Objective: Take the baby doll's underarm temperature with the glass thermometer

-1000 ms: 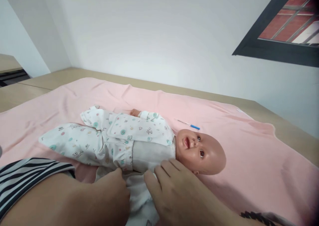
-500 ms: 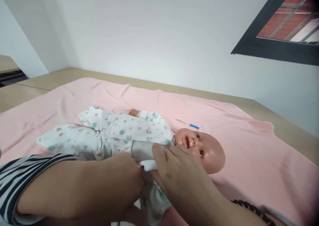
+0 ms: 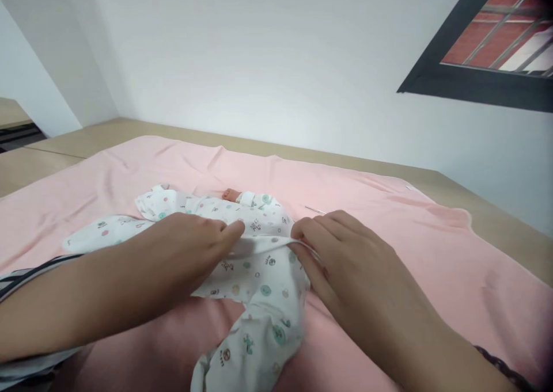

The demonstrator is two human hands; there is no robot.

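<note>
Head view: both hands pinch the printed baby jacket's front flap over the doll lying on the pink blanket. Left hand and right hand grip the baby jacket at its hem edge; the cloth looks thin, soft, light and floppy.

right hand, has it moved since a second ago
Yes. The right hand has gone up and away from the person, toward the pen on the pink blanket. It was below the doll's head; now it covers it and pinches the garment.

Home bedroom: pink blanket, window
</note>
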